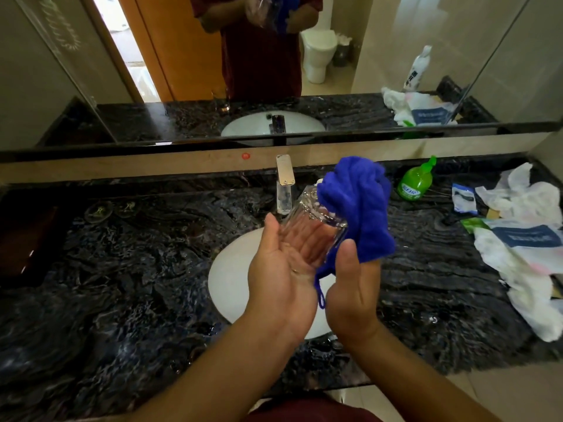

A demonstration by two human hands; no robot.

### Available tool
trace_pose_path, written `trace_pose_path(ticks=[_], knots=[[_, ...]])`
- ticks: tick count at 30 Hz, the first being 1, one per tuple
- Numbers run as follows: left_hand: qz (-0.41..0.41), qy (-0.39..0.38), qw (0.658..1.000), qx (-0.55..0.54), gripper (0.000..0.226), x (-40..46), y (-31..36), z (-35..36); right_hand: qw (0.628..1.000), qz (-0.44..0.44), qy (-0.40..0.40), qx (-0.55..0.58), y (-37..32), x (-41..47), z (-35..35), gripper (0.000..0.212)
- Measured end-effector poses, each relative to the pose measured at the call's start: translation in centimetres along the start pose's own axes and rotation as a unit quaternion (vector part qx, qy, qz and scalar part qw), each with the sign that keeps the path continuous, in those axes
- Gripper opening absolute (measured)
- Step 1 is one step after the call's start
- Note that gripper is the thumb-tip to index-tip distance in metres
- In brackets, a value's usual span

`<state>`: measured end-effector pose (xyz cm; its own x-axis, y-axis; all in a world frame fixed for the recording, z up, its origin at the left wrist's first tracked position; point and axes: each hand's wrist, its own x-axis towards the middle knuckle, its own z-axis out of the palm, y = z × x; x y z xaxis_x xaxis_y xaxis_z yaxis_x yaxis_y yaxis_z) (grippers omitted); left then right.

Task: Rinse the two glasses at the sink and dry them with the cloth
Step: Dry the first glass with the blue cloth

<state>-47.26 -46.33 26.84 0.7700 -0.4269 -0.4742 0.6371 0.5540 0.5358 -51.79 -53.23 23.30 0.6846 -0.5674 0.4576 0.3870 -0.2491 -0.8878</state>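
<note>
Above the white sink (227, 280), sunk in the middle of the dark marble counter (122, 269), we hold one clear glass (307, 217) tilted, its base toward the tap (285, 184) and its mouth toward us. Our left hand (283, 266) cradles it from below, palm up, fingers curled round its wall and showing through the glass, thumb raised along its left side. Our right hand (353, 287) grips the blue cloth (356, 205), thumb pressed on the fabric at the glass's rim; the other fingers are hidden behind the cloth, so we cannot tell how they lie. The cloth bunches over the right side and top of the glass, touching it, and a thin loop hangs down between our two hands.

We see the second glass only in the mirror (426, 41), reflected just left of the basin; on the counter itself we cannot make it out.

Toward the far right corner of the counter stands a green pump bottle (414, 184). Crumpled white plastic bags (524, 248) lie along the right edge. A small red dot (246, 155) sits on the ledge behind the tap, just left of it.
</note>
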Motion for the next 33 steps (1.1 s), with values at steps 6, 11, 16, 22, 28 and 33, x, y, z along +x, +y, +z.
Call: trace_pose_path(ticks=[6,11,16,22,28,33], knots=[[0.005,-0.024,1.000,-0.013,0.070,-1.0,0.3,0.1,0.959,-0.168,-0.083,-0.213,-1.1,2.0,-1.5,0.069],[0.052,-0.041,0.998,0.015,0.072,-0.8,0.9,0.1,0.896,-0.254,-0.137,-0.339,-0.9,1.4,-0.7,0.042],[0.098,-0.069,0.988,0.098,0.068,-0.1,2.0,-0.4,0.865,-0.229,-0.189,-0.403,-3.2,2.0,-0.3,0.040],[0.117,-0.074,0.975,0.174,0.064,0.9,3.4,-1.0,0.898,-0.067,-0.266,-0.345,-5.9,5.3,-0.4,0.039],[0.074,-0.056,0.985,0.146,0.079,0.1,2.6,-0.7,0.900,0.304,-0.311,-0.033,-4.4,8.4,-1.8,0.016],[-0.012,-0.053,0.992,0.116,0.074,-0.4,1.5,-0.1,0.942,0.280,-0.184,0.021,-2.7,7.4,-1.9,0.022]])
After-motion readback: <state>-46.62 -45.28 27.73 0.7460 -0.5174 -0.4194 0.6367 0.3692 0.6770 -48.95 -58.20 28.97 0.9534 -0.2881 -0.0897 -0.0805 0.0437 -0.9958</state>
